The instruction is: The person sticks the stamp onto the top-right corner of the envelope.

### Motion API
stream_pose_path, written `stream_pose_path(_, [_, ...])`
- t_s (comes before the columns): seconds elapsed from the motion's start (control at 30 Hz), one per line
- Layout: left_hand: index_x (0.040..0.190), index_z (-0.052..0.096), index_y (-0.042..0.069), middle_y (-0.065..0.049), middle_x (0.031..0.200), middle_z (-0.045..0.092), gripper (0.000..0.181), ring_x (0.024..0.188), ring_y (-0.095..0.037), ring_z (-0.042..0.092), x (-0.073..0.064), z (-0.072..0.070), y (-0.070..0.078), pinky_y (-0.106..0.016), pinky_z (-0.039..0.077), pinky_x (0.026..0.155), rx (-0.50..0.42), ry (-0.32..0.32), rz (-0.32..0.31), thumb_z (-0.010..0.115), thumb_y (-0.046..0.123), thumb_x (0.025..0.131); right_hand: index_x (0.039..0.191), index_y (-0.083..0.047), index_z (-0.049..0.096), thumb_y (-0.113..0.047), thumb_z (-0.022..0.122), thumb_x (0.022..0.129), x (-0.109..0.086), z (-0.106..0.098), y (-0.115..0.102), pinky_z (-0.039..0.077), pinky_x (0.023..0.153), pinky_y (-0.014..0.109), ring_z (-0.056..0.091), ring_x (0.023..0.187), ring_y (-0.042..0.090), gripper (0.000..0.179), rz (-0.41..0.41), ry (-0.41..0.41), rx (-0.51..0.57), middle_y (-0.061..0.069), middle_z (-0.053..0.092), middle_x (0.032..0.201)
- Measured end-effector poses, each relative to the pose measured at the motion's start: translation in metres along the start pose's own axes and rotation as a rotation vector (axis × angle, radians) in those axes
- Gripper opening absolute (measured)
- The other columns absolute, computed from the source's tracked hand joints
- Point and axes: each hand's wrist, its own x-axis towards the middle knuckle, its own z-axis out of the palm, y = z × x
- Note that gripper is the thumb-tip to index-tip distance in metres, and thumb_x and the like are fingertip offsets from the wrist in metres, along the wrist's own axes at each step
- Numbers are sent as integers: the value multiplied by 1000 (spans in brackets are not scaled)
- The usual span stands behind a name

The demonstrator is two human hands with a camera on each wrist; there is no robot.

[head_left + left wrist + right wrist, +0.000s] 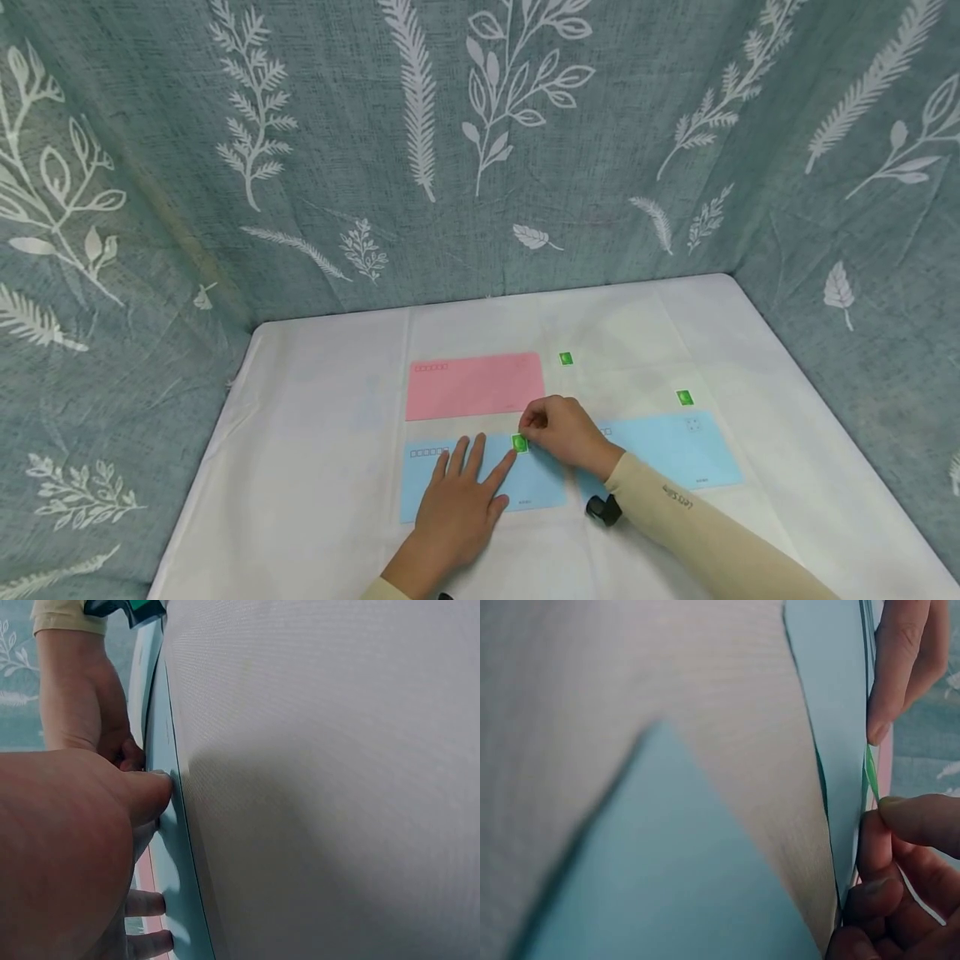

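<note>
A small green stamp [520, 443] is at the upper right part of the left blue envelope [540, 483]. My left hand [459, 510] lies on that envelope with its fingers spread, the index fingertip right at the stamp's lower left edge. From the other side my right hand [564, 432] pinches the stamp's edge between thumb and forefinger. In the right wrist view the stamp [871, 774] tilts up toward the pinching fingertips, while its other end meets the left forefinger. The left wrist view shows the left thumb [154, 796] over the envelope's edge.
Behind lies a pink envelope [476, 387]. A second blue envelope [675, 454], partly under the right forearm, has a printed square at its upper right. Two more green stamps lie on the white cloth, one stamp [566, 358] beside the pink envelope, another stamp [685, 397] farther right.
</note>
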Motion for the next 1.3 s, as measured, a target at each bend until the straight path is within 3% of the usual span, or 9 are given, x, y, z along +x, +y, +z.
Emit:
stream_pose_path(0.5, [168,44,30,-21,170,38,58,157,-45,34,0,-3,1,-63,33,123,-20,-12,-5,54,45,113,87,-18,75,-5,79,97,-3,-2,-2,52,72,31,58,72,9,17,-13,-14,-22,-12,65,77])
stream_pose_path(0.97, [168,44,32,-21,170,37,57,157,-44,33,2,-8,0,-62,31,124,-34,-14,-7,54,43,114,88,-16,77,-5,79,99,0,-4,-3,53,72,29,58,73,6,16,-107,-34,-101,-13,67,81])
stream_pose_path(1.3, [169,44,31,-22,171,37,57,157,-45,33,2,-12,0,-63,32,124,-37,-39,-13,53,43,114,88,-16,76,-11,85,96,2,-5,-4,52,71,28,57,71,6,13,-74,-75,-134,-12,64,80])
